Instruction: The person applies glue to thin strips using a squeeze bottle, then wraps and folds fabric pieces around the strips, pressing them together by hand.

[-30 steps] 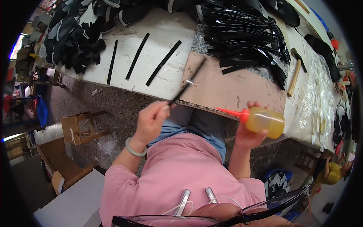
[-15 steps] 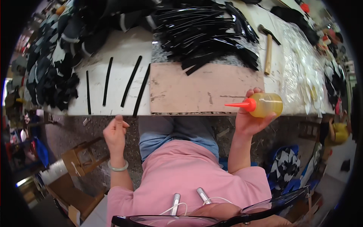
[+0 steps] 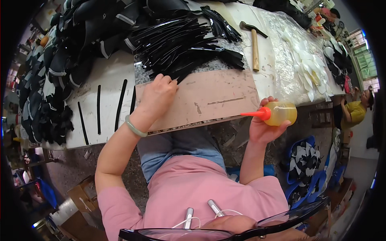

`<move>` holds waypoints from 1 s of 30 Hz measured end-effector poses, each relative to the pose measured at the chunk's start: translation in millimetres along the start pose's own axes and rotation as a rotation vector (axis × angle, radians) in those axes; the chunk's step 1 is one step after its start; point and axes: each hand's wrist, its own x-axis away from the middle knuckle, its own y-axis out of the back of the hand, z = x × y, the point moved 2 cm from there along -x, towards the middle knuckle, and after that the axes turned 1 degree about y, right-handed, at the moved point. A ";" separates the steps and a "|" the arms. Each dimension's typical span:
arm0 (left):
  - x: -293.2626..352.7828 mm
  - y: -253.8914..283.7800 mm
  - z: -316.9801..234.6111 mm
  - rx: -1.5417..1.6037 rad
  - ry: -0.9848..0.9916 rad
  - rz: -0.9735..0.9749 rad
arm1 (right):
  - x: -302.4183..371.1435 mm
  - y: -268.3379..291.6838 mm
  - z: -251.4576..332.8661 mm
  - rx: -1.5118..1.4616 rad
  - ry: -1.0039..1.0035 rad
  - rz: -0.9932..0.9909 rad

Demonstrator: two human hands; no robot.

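Far left: on the table (image 3: 112, 66), we list a pile of dark pieces (image 3: 56, 116).

Next: four black strips (image 3: 99, 108), set apart in a loose row. The rightmost lies close to the board, partly out of our sight; a brush from the left forearm could knock it askew.

Left hand (image 3: 160, 92): at the near edge of a heap of black strips (image 3: 173, 44), fingers bent and close together. We cannot tell whether they pinch a strip. The heap lies tangled, so a pull on one strip could drag out several.

Middle: a pinkish board (image 3: 217, 92) with dark marks, in front of the heap.

Beyond the board: a hammer (image 3: 255, 48) with a wooden handle, lying flat.

Right hand (image 3: 262, 130): fingers and thumb wrapped around a bottle (image 3: 283, 113) of yellow liquid, held on its side near the table's front edge, its red nozzle (image 3: 255, 113) pointing left. We cannot tell whether the tip is open; if it is, a hard squeeze could drip liquid on the board or the clothes.

Far right: white pieces (image 3: 303, 64) on clear plastic (image 3: 277, 48).
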 end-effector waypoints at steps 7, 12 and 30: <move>6.9 15.7 -14.8 0.025 -0.036 -0.059 | -2.5 -2.2 -12.3 -0.028 -0.046 0.005; 74.3 29.2 -51.5 1.252 0.871 0.396 | 4.8 -7.4 -31.2 0.149 -0.084 0.115; 130.6 14.6 -74.8 1.757 1.160 0.223 | 33.4 -16.3 -79.0 0.478 -0.362 0.422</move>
